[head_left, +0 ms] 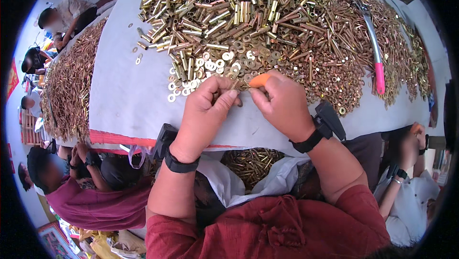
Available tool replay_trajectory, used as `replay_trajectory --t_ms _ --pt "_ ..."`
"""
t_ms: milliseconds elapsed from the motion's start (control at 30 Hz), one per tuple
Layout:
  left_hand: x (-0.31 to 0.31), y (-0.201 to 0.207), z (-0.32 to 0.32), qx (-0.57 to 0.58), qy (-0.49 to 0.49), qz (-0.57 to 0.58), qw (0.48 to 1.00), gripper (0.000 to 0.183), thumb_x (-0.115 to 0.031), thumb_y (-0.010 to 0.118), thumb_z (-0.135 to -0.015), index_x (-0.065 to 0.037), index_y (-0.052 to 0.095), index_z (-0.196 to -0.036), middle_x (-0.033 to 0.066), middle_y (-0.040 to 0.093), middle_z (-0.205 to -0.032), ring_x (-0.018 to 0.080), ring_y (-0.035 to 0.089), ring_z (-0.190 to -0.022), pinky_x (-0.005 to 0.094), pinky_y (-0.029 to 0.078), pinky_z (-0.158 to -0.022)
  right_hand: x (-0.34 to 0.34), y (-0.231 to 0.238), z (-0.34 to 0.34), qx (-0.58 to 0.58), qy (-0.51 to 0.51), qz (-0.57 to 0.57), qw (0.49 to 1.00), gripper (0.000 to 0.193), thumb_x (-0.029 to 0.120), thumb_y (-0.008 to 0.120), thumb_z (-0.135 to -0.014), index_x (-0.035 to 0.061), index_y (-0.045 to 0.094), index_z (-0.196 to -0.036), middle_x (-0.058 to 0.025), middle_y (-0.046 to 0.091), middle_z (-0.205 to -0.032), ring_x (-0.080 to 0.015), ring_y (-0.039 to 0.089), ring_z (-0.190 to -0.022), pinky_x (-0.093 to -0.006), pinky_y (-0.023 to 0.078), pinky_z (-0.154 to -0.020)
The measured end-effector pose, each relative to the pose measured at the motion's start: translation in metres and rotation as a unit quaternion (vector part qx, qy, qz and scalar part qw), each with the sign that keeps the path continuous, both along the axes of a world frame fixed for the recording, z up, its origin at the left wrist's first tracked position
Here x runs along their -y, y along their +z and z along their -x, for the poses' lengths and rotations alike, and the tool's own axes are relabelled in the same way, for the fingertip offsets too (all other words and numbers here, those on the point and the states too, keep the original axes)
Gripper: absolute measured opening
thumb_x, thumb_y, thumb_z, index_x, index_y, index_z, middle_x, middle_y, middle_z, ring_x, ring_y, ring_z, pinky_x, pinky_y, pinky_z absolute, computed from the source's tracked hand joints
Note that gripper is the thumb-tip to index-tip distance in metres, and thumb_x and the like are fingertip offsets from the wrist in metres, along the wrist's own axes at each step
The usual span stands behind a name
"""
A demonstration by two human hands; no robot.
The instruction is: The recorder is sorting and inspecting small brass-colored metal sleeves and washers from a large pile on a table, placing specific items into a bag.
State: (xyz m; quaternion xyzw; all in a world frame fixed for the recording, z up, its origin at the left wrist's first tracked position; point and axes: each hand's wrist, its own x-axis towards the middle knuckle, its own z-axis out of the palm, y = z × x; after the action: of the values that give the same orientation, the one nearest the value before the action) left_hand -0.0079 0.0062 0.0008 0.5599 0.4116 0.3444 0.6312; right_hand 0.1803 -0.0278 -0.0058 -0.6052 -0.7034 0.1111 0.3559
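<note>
Beside the flat washers (210,65), left hand (208,102) pinched a slim metal piece (234,85)! Right hand (282,100) curled close, hold unclear; a slack fingertip risked dropping it among lookalikes.

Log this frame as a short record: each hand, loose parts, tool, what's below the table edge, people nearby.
Left hand: thumb and finger pinch what looks like a small metal part
Right hand: fingertips close beside it, orange finger cover on; grip unclear
Loose parts: metal tubes, flat washers, heaped on a grey-white table
Tool: pink handle, lying right
Below: white bag around more metal pieces
People: purple top left, white shirt right, others farther left
</note>
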Motion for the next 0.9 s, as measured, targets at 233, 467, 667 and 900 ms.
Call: replay_trajectory --t_ms 233,467,667,900 --pt "0.000 0.000 0.003 -0.049 -0.031 -0.064 0.996 0.009 -0.010 0.060 -0.097 -0.003 0.060 -0.103 -0.0001 0.065 -0.084 0.0039 0.049 -0.069 0.0195 0.041 -0.063 -0.004 0.007 0.000 -0.089 -0.014 0.007 0.996 0.013 0.014 0.069 -0.082 0.0048 0.069 -0.092 -0.0126 0.065 -0.083 -0.0317 0.064 -0.071 -0.0399 0.050 -0.061" --pt "-0.002 -0.001 0.003 -0.056 -0.045 -0.069 0.995 0.009 -0.002 0.060 -0.093 0.000 0.057 -0.101 0.0032 0.062 -0.082 0.0095 0.057 -0.077 0.0250 0.048 -0.073 -0.003 0.004 0.005 -0.096 0.043 -0.057 0.993 0.013 0.011 0.069 -0.082 0.0053 0.070 -0.094 -0.0125 0.065 -0.083 -0.0315 0.064 -0.070 -0.0374 0.050 -0.060" --pt "-0.001 -0.004 0.004 -0.030 -0.041 -0.060 0.997 0.009 -0.001 0.061 -0.092 0.000 0.059 -0.101 0.0037 0.063 -0.084 0.0105 0.058 -0.078 0.0259 0.048 -0.074 -0.002 0.008 0.005 -0.119 0.046 -0.018 0.992 0.015 0.012 0.071 -0.083 0.0040 0.069 -0.096 -0.0106 0.066 -0.083 -0.0260 0.064 -0.067 -0.0341 0.051 -0.059" --pt "-0.002 0.001 0.003 -0.100 -0.087 -0.137 0.982 0.008 -0.006 0.059 -0.096 -0.002 0.060 -0.103 -0.0002 0.063 -0.088 0.0058 0.052 -0.076 0.0210 0.045 -0.069 0.005 0.011 0.000 -0.303 0.061 0.187 0.933 0.029 0.008 0.070 -0.088 0.0046 0.064 -0.115 0.0018 0.063 -0.084 -0.0042 0.053 -0.069 -0.0210 0.046 -0.064"
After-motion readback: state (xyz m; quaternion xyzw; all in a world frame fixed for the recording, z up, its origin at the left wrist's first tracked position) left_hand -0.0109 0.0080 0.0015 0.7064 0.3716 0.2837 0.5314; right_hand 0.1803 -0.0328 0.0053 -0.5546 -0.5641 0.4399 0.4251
